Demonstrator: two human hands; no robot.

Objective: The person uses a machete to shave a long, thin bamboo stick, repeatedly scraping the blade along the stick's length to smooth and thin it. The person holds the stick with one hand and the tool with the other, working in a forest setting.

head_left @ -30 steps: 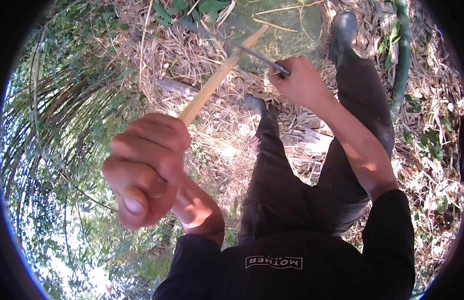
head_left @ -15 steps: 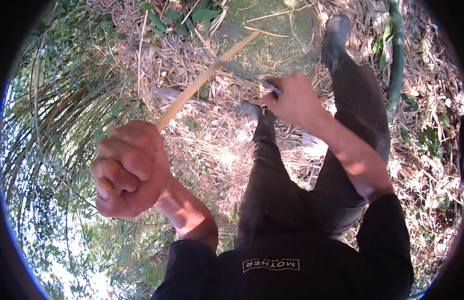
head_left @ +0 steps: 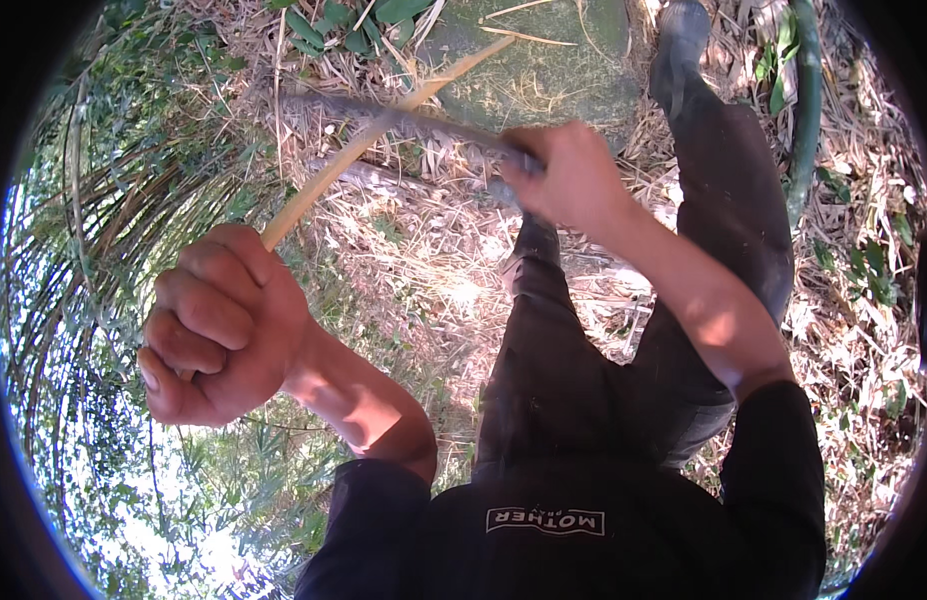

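Note:
My left hand [head_left: 219, 325] is closed in a fist round the lower end of a long pale strip [head_left: 334, 170], which looks like split bamboo. The strip slants up and to the right, its far end over the mossy slab. My right hand [head_left: 574, 180] grips the handle of a long dark-bladed knife [head_left: 449, 130], like a machete. Its blade points left and crosses the strip in the upper part of the view, blurred by motion. Whether blade and strip touch, I cannot tell for sure.
A mossy flat slab [head_left: 534, 85] with pale shavings lies ahead. A green bamboo stem [head_left: 806, 110] stands at the right. Dry leaves [head_left: 424, 230] litter the ground round my boots [head_left: 681, 40]. Dense green foliage [head_left: 114, 270] fills the left side.
My left hand has drawn down and left with the strip. My right hand has shifted slightly up and left, and the knife blade now shows stretched out across the strip.

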